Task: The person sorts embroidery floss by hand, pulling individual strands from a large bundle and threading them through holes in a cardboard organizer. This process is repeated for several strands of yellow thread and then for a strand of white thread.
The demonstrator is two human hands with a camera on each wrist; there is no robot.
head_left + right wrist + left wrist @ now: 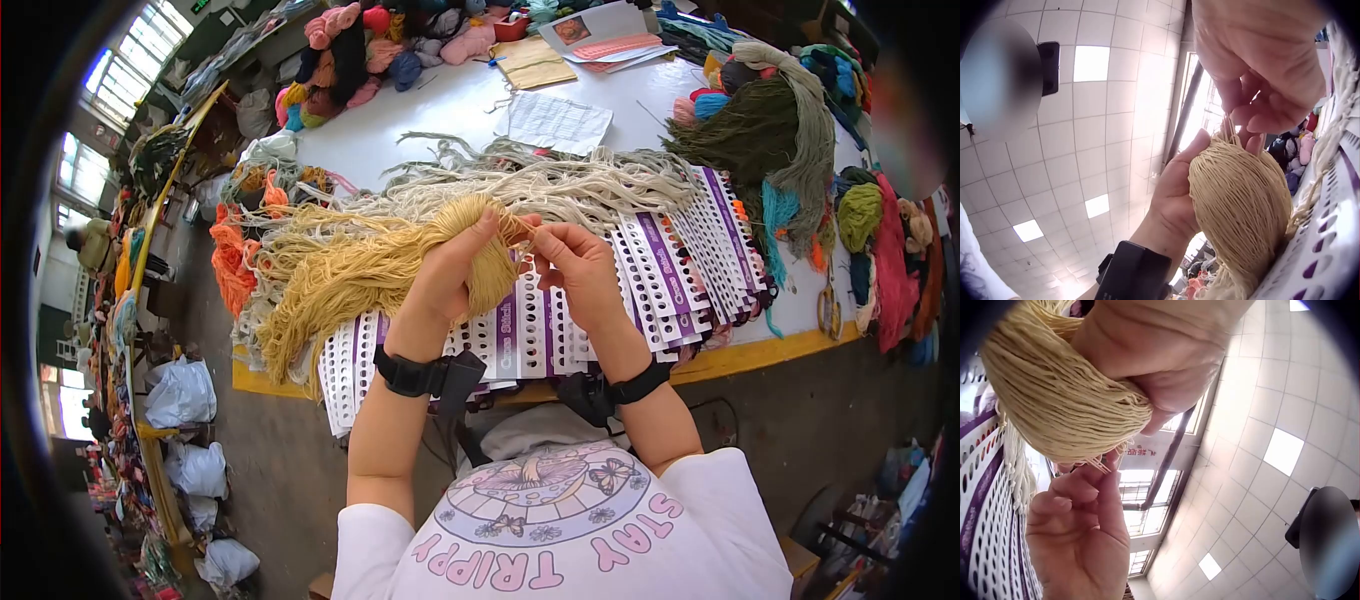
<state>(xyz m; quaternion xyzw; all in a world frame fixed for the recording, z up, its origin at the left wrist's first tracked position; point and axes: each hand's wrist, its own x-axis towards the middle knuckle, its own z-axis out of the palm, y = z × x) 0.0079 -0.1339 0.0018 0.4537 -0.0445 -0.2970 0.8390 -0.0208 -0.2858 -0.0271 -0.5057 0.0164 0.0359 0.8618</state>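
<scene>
My left hand grips a thick hank of yellow-beige thread near its looped end, thumb on top. The rest of the hank trails left over the table. At that looped end my right hand pinches a few strands between thumb and fingertips. In the right wrist view the pinched strands rise from the hank in a small tuft. Beneath both hands lie white cards with rows of punched holes and purple bands, overlapping along the table's front.
Pale off-white thread spreads behind the cards. Orange yarn lies at the left, dark green and grey hanks at the right. Scissors lie near the right front edge. A paper sheet and colourful yarn balls are farther back.
</scene>
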